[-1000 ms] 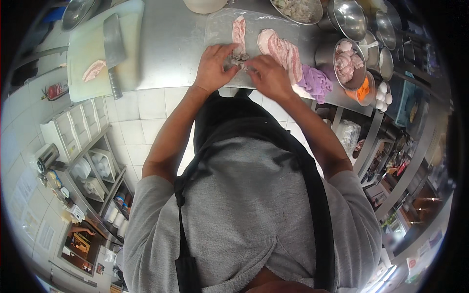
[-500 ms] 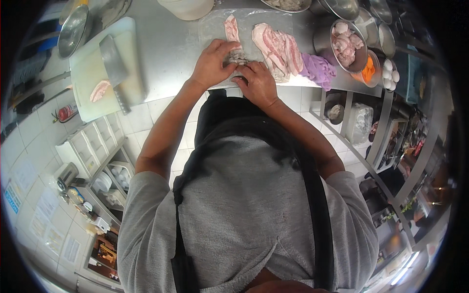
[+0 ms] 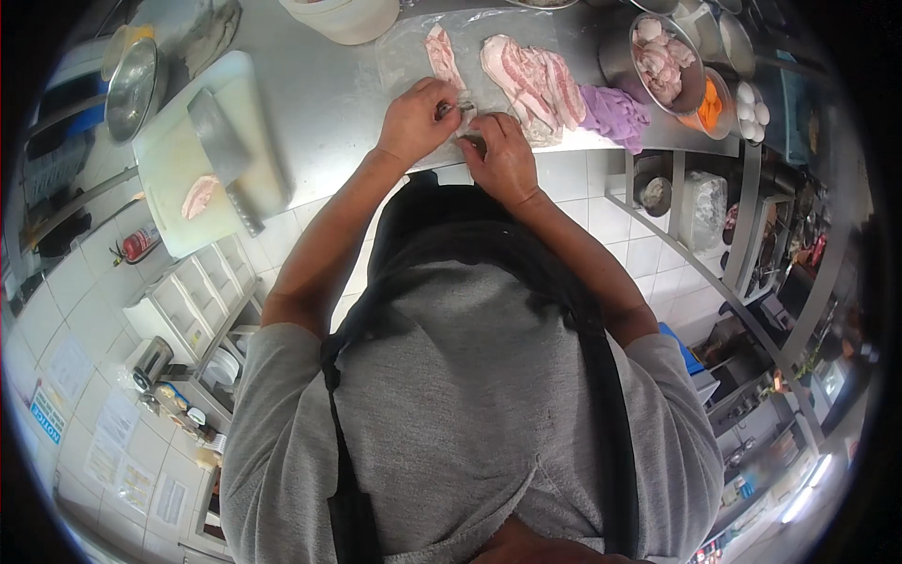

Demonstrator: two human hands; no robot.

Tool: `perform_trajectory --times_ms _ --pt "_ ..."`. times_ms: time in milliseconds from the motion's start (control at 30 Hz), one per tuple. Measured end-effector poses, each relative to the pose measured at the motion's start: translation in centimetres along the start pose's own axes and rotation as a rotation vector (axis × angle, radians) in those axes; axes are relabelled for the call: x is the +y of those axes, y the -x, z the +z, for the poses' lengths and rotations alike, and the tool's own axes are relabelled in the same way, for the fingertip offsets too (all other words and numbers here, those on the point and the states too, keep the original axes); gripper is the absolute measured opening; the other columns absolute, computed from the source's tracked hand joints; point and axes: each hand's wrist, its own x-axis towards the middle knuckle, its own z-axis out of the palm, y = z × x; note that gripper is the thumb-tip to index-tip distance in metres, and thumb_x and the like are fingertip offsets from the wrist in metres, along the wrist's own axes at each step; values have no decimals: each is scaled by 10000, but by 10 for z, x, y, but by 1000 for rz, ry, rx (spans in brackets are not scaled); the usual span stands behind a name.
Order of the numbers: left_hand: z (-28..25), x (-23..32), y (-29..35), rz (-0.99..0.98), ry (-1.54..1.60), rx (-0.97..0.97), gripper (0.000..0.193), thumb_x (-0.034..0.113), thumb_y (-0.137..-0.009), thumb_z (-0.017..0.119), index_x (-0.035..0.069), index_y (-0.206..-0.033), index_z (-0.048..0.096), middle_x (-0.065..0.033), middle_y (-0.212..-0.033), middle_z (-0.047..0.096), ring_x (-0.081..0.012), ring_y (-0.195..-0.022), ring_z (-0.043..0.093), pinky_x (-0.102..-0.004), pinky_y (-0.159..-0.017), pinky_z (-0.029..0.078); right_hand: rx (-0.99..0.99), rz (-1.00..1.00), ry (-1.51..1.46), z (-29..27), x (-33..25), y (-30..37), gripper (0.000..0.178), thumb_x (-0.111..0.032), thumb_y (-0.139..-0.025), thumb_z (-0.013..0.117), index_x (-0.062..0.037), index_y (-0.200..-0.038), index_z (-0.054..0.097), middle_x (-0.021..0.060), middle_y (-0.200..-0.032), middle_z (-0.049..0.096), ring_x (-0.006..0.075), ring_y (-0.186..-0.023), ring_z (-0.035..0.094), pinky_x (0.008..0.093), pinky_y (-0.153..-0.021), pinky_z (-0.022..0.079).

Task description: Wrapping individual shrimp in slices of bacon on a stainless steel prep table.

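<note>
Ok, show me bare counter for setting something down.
Bare steel counter lies between the cutting board and the left hand, nearer than the white tub. It's crowded to the right: sliced pork belly, purple cloth, metal pot, eggs.

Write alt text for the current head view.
Left hand and right hand sit close together at the near end of a pink meat strip on clear plastic over a metal table. Right of them lie more meat slices and a purple cloth; left, a cleaver rests on a cutting board.
</note>
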Motion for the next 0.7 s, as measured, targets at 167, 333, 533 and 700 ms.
perform_trajectory --times_ms 167,333,533,700 --pt "-2 -2 -2 -11 14 -25 171 137 -806 744 81 -954 680 -85 -958 682 -265 -722 684 -368 -669 564 24 96 163 6 -8 -8 231 -169 -804 771 -34 -933 636 178 -927 623 393 -915 605 481 -831 500" --pt "0 -8 0 -38 82 -19 236 122 -802 766 81 -1024 697 -91 -981 692 -248 -717 694 -346 -681 573 -11 156 129 25 -2 -14 184 -149 -816 742 -29 -900 631 206 -878 630 417 -855 622 505 -775 511" --pt "-9 -10 5 115 144 -39 306 77 -780 746 86 -1081 697 -110 -1119 681 -279 -931 701 -364 -770 584 21 442 -100 21 -13 -21 138 -122 -821 719 -18 -859 636 191 -820 684 382 -762 684 485 -681 543" --pt "-1 -14 5 250 -48 48 331 69 -774 733 98 -1102 702 -107 -1149 676 -335 -1062 659 -424 -914 549 35 660 -297 15 -11 -40 180 -162 -824 754 -15 -889 673 174 -789 709 303 -735 717 377 -690 559"
